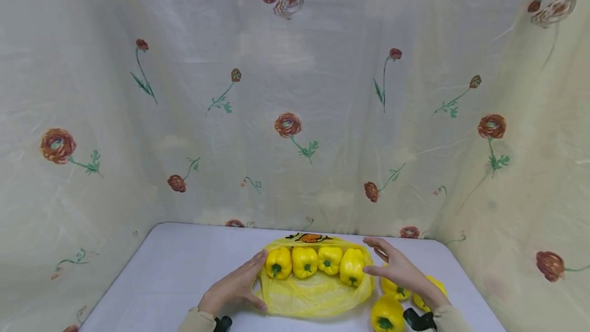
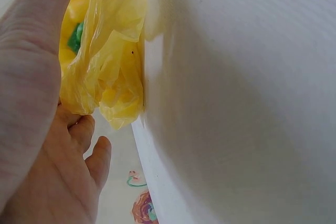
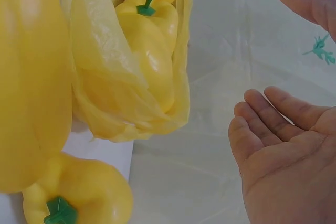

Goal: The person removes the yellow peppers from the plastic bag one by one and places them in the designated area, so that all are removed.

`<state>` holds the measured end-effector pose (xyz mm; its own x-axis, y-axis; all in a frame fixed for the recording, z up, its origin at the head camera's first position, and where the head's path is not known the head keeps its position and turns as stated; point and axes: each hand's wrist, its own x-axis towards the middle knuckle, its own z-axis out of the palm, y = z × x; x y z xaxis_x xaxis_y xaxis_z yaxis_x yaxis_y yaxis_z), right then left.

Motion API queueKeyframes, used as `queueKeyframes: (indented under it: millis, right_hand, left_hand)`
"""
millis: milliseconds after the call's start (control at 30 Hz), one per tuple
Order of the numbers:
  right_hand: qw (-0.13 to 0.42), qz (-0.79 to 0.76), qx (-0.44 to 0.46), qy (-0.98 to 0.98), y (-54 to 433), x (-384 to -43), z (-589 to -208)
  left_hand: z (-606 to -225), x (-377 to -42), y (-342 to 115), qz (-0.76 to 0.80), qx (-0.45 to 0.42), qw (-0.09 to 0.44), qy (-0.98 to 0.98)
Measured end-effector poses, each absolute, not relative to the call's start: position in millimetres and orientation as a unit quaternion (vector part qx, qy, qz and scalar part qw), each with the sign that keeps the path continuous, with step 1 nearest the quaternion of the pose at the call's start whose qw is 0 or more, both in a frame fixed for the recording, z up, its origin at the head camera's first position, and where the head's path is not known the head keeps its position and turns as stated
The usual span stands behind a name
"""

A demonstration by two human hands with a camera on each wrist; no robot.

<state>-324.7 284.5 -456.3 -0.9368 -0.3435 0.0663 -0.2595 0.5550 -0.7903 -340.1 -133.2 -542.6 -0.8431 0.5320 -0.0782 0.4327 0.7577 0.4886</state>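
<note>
A thin yellow plastic bag [image 1: 318, 298] lies on the table, its mouth facing me. Several yellow bell peppers [image 1: 304, 262] sit inside in a row, green stems toward me. My left hand [image 1: 237, 283] is at the bag's left side, thumb near the front edge and fingers along the side. In the left wrist view its fingers reach behind the crumpled yellow plastic [image 2: 113, 72]. My right hand [image 1: 398, 269] hovers by the bag's right end, thumb and fingers spread and holding nothing. From the right wrist view, the right palm [image 3: 294, 166] shows apart from the bag [image 3: 100, 103].
Three loose yellow bell peppers [image 1: 387, 314] are on the table right of the bag, partly under my right forearm. The white table [image 1: 161, 270] ends at a flower-printed curtain [image 1: 286, 178] behind and at both sides.
</note>
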Motion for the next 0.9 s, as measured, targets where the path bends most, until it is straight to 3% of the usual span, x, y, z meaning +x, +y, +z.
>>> queueKeyframes:
  millis: [900]
  right_hand:
    - [0.098, -0.396, -0.108, 0.907, 263.2, -357.5, -480.0]
  left_hand:
    - [-542.1, -339.2, -132.2, 0.235, 0.256, 0.107, 0.932]
